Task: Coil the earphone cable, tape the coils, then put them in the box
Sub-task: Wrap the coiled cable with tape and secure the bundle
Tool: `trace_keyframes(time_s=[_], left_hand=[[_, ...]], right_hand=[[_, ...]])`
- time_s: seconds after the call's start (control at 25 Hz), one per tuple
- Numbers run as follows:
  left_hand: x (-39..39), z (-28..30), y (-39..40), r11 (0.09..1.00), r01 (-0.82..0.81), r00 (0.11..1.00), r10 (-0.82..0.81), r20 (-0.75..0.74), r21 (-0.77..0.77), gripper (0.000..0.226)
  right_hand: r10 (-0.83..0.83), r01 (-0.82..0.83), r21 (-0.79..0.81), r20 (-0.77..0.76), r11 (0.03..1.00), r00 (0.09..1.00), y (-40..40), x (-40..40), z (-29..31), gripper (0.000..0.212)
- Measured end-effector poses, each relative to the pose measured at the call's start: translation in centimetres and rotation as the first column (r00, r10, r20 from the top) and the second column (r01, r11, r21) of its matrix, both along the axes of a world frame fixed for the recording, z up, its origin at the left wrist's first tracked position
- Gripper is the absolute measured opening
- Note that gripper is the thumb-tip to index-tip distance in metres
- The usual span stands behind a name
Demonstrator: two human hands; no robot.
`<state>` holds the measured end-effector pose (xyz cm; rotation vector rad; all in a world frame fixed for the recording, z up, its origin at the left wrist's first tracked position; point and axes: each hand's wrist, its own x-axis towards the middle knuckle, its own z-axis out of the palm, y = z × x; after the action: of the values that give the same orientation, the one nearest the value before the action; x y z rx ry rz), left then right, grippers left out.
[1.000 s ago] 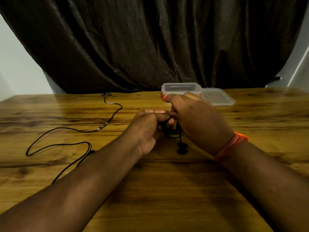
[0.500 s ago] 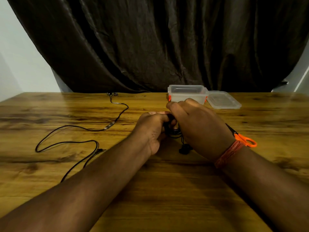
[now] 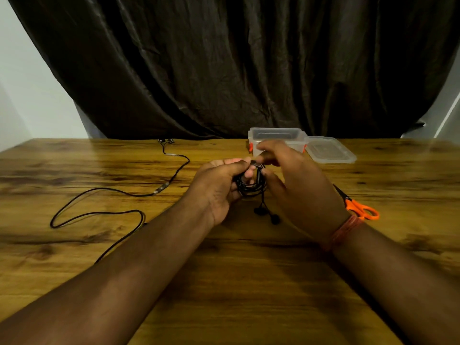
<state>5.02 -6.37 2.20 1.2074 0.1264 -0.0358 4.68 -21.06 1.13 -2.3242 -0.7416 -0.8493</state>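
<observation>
A black earphone cable is wound into a small coil (image 3: 250, 186) held just above the wooden table (image 3: 224, 282) at its middle. My left hand (image 3: 216, 189) grips the coil, with a finger through the loops. My right hand (image 3: 296, 185) pinches the top of the coil between thumb and forefinger. Two earbuds (image 3: 267, 214) hang from the coil down to the table. A clear plastic box (image 3: 276, 138) with orange clips stands open behind my hands. No tape is in view.
A second black earphone cable (image 3: 119, 207) lies uncoiled across the table's left half. The box's clear lid (image 3: 329, 150) lies flat to the right of the box. Orange-handled scissors (image 3: 361, 210) lie behind my right wrist. A dark curtain hangs behind the table.
My hands have parted slightly, so the coil and both earbuds now show between them. My right fingers have lifted to the coil's top. The view has shifted, and the scissors have come into sight.
</observation>
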Motion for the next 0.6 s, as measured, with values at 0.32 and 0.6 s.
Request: trace_keyframes(time_s=[0.32, 0.6], left_hand=[[0.0, -0.7, -0.3, 0.988, -0.023, 0.971, -0.014, 0.238, 0.150, 0.006], [-0.5, -0.6, 0.1, 0.839, -0.114, 0.862, -0.183, 0.473, 0.532, 0.004]], right_hand=[[0.402, -0.136, 0.535, -0.419, 0.834, 0.814, -1.3, 0.7, 0.5, 0.016], [0.329, -0.035, 0.554, -0.440, 0.832, 0.835, -1.6, 0.2, 1.4, 0.008]])
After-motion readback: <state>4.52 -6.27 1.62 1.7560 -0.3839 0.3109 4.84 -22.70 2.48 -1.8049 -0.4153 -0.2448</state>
